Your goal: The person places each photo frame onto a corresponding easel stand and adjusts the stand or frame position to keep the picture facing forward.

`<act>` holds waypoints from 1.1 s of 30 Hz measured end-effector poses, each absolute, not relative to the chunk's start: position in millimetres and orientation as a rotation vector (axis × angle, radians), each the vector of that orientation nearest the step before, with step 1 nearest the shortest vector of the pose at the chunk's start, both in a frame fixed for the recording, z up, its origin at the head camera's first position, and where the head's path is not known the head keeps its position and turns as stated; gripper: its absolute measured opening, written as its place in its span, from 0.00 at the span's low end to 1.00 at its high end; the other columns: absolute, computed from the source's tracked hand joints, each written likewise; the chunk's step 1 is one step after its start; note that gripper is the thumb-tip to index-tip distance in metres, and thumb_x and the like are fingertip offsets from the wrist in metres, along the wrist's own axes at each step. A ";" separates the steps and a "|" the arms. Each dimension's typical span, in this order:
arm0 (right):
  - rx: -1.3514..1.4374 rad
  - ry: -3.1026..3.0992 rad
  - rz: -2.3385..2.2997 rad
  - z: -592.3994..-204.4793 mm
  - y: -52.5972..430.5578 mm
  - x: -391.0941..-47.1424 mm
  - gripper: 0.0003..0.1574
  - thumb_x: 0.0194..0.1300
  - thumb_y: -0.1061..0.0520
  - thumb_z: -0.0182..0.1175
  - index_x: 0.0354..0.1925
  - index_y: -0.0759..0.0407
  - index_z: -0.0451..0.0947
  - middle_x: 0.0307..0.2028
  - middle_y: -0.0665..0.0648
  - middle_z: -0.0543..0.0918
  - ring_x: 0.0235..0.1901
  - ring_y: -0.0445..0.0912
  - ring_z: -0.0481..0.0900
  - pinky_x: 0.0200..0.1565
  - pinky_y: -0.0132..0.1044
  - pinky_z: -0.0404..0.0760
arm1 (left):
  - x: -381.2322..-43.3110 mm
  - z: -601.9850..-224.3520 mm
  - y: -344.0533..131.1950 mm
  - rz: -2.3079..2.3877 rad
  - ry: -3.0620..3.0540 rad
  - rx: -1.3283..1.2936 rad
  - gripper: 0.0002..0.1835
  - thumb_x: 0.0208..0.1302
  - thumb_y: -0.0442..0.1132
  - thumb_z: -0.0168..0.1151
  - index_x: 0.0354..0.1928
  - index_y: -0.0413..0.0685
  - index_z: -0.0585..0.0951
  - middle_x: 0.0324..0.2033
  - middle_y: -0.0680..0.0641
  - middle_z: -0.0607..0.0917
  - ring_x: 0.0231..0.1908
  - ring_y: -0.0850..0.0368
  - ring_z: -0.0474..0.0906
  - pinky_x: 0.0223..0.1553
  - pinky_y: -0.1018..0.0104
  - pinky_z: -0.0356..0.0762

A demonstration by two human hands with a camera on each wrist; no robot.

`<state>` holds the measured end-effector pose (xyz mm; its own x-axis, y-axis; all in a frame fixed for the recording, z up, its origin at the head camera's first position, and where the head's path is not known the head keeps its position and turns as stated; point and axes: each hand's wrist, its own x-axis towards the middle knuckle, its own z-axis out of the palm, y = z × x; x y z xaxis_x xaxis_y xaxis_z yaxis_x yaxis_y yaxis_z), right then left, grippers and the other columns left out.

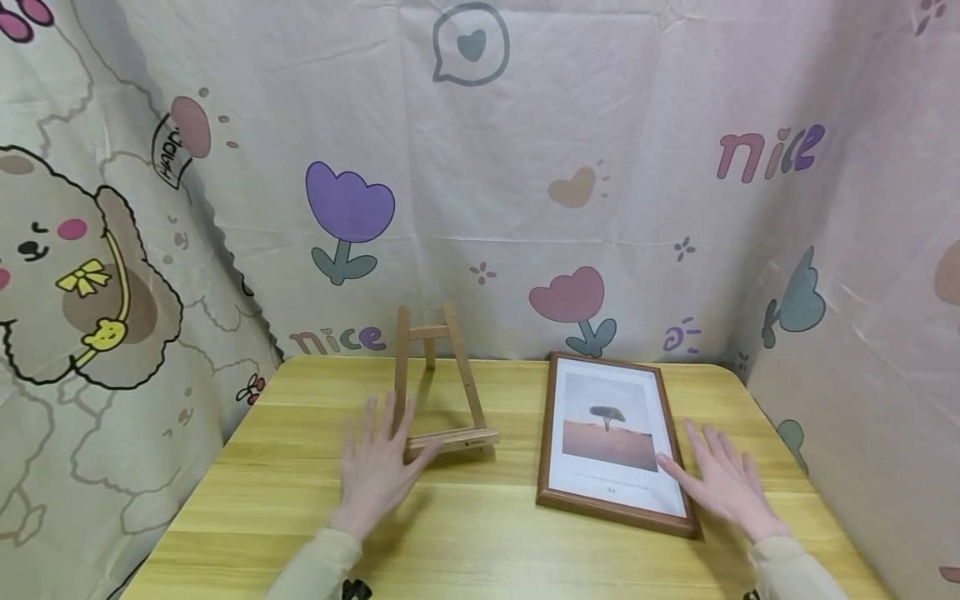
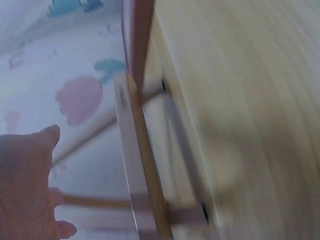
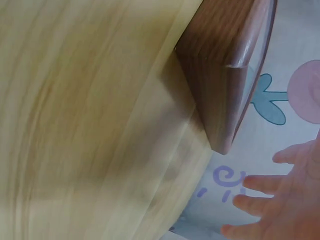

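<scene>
A small wooden easel (image 1: pixel 468 383) stands towards the back of the table, left of centre. My left hand (image 1: pixel 378 471) is at its lower left corner, fingers spread and thumb close by the ledge (image 1: pixel 453 442); it grips nothing. In the left wrist view the ledge (image 2: pixel 134 155) shows beside that hand. A brown picture frame (image 1: pixel 546 450) lies on the right, picture side up, showing a lone tree on reddish ground. Over its right edge reaches my right hand (image 1: pixel 727 483), fingers spread, with the thumb overlapping the frame. The right wrist view shows a corner of the frame (image 3: pixel 215 80) near these fingers.
The light wooden table (image 1: pixel 480 533) has rounded back corners. Behind it hangs a printed cloth (image 1: pixel 480 167) with flowers, hearts and the word "nice". More cloth with a cartoon animal (image 1: pixel 82 275) covers the left side, and cloth hangs on the right too.
</scene>
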<state>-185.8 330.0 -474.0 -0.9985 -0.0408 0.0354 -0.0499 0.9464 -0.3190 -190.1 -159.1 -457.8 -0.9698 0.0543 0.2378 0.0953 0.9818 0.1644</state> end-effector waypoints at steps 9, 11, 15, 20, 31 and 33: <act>0.091 -3.107 0.545 -472.5 326.9 -181.2 0.62 0.70 0.27 0.50 0.77 0.71 0.45 0.71 0.84 0.56 0.67 0.81 0.58 0.61 0.80 0.56 | -185.2 -463.0 -101.7 -0.358 -2.903 -0.263 0.48 0.65 0.78 0.44 0.80 0.62 0.51 0.81 0.48 0.48 0.80 0.44 0.42 0.78 0.38 0.44; 0.091 -3.127 0.590 -472.9 327.4 -179.8 0.63 0.70 0.28 0.51 0.77 0.73 0.44 0.70 0.85 0.55 0.66 0.82 0.57 0.61 0.79 0.59 | -184.5 -464.8 -89.7 -0.386 -2.894 -0.303 0.49 0.65 0.78 0.44 0.80 0.62 0.51 0.81 0.48 0.50 0.80 0.43 0.45 0.77 0.38 0.47; 0.074 -3.168 0.712 -475.1 328.8 -177.8 0.65 0.70 0.29 0.53 0.78 0.73 0.40 0.71 0.85 0.52 0.67 0.83 0.52 0.62 0.79 0.58 | -183.3 -466.2 -66.3 -0.403 -2.873 -0.388 0.49 0.66 0.77 0.43 0.81 0.62 0.49 0.79 0.46 0.55 0.79 0.41 0.51 0.77 0.40 0.50; 0.075 -3.161 0.806 -480.4 331.6 -175.3 0.67 0.69 0.31 0.57 0.77 0.76 0.37 0.68 0.86 0.59 0.66 0.81 0.59 0.60 0.77 0.63 | -183.4 -470.2 -40.4 -0.445 -2.862 -0.473 0.50 0.66 0.78 0.42 0.81 0.60 0.48 0.79 0.45 0.56 0.77 0.41 0.55 0.77 0.43 0.54; -0.004 -3.098 1.060 -491.8 337.8 -173.7 0.68 0.62 0.40 0.69 0.75 0.78 0.42 0.59 0.77 0.76 0.53 0.60 0.79 0.53 0.55 0.81 | -184.4 -487.9 -1.9 -0.795 -2.978 -0.569 0.54 0.64 0.76 0.49 0.82 0.57 0.43 0.71 0.35 0.69 0.69 0.33 0.68 0.59 0.33 0.74; 0.002 -3.086 1.097 -493.0 338.8 -174.4 0.69 0.60 0.43 0.72 0.75 0.80 0.43 0.57 0.75 0.78 0.51 0.57 0.80 0.51 0.49 0.81 | -186.2 -491.9 2.1 -0.872 -2.993 -0.563 0.56 0.63 0.76 0.52 0.82 0.56 0.42 0.69 0.35 0.71 0.68 0.34 0.69 0.58 0.33 0.75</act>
<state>-174.4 338.8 -493.0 -0.9911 -0.0460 -0.1251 0.0433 0.7768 -0.6283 -186.2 2.1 -491.9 -0.9366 0.3429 0.0726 0.3282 0.7854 0.5248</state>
